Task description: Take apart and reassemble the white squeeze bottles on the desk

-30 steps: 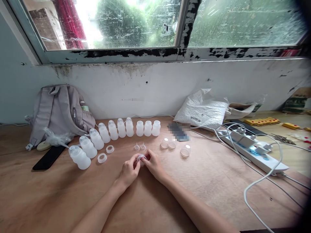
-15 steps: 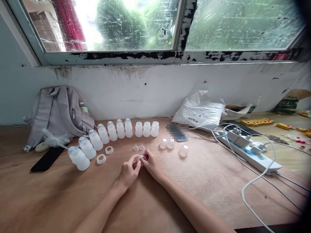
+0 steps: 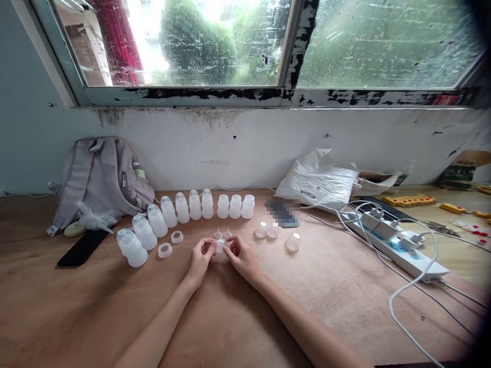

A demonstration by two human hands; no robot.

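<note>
My left hand (image 3: pixel 202 258) pinches a small translucent white collar ring (image 3: pixel 220 247) from the left, just above the table. My right hand (image 3: pixel 241 257) has thumb and fingers closed at its right side. Just behind the ring lie two clear bottle nipples (image 3: pixel 218 233), partly hidden by my fingers. Two more collar rings (image 3: pixel 164 250) rest flat to the left. Three clear domed caps (image 3: pixel 292 244) are on the right. Behind stand three uncapped frosted baby bottles (image 3: pixel 235 207), beside a curved row of several capped baby bottles (image 3: pixel 157 222).
A grey backpack (image 3: pixel 103 174) and a black phone (image 3: pixel 82 249) are at the left. At the back right lie a blurred dark item (image 3: pixel 283 213) and a silver plastic bag (image 3: pixel 318 179). A power strip (image 3: pixel 395 245) with loose white cables stands on the right.
The collar ring has been turned between my fingers, so a different side of it faces me. My hands have moved slightly apart. The whole view has shifted a little.
</note>
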